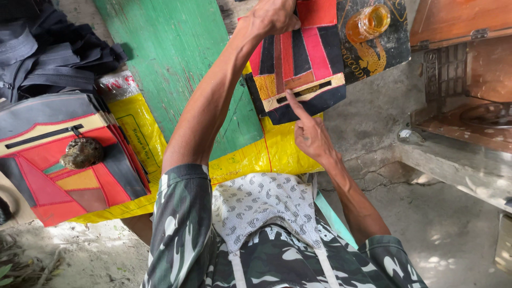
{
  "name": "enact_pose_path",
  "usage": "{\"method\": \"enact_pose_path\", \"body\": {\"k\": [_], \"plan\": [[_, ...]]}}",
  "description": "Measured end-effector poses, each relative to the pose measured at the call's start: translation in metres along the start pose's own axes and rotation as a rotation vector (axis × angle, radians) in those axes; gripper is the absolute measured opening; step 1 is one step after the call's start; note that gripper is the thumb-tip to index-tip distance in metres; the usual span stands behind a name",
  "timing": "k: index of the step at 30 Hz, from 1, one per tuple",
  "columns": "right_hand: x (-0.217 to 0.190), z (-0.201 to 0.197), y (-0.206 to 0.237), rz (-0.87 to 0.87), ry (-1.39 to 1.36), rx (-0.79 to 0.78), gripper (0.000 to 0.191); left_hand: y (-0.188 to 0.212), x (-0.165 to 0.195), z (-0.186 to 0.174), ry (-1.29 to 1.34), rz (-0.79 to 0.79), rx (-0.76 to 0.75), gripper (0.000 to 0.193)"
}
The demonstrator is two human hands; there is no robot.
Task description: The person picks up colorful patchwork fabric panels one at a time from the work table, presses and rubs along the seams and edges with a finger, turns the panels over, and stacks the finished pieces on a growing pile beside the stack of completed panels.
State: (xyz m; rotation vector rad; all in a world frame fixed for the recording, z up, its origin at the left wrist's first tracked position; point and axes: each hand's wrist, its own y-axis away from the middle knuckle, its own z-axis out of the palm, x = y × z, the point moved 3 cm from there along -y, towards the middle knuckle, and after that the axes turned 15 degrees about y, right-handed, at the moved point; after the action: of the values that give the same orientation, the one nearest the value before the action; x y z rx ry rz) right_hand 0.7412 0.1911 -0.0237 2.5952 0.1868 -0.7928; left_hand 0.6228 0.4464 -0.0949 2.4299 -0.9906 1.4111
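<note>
Left hand (274, 17) grips the patchwork panel (298, 66); right hand (309, 133) points a finger at its slot.
The panel lies on the yellow sack (277, 152); better to hold its top edge firm while the fingertip presses beside the slot.

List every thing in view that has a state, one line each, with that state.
Patchwork panel: flat on the board, zipper slot facing up.
Left hand: pressing the panel's top edge.
Right hand: index finger pointing at the zipper slot.
Glass jar: lying on its side, amber contents.
Stack of finished panels: piled flat, weighted by a stone.
Black bag: crumpled, zip partly open.
</note>
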Motion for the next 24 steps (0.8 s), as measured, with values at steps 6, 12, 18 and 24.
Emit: {"method": "enact_pose_path", "body": {"k": [6, 12, 18, 24], "plan": [[-0.014, 0.005, 0.002, -0.194, 0.366, 0.068, 0.100, -0.002, -0.003, 0.002, 0.042, -0.119, -0.057, 0.030], [-0.013, 0.008, 0.008, -0.149, 0.518, 0.027, 0.104, -0.003, -0.004, 0.002, -0.012, -0.071, -0.046, 0.030], [-0.015, 0.007, 0.013, -0.193, 0.467, 0.047, 0.106, 0.000, -0.003, 0.002, 0.010, 0.053, 0.033, 0.038], [-0.015, 0.010, 0.002, -0.150, 0.525, 0.009, 0.107, 0.000, -0.007, 0.008, -0.054, -0.092, -0.090, 0.029]]}}
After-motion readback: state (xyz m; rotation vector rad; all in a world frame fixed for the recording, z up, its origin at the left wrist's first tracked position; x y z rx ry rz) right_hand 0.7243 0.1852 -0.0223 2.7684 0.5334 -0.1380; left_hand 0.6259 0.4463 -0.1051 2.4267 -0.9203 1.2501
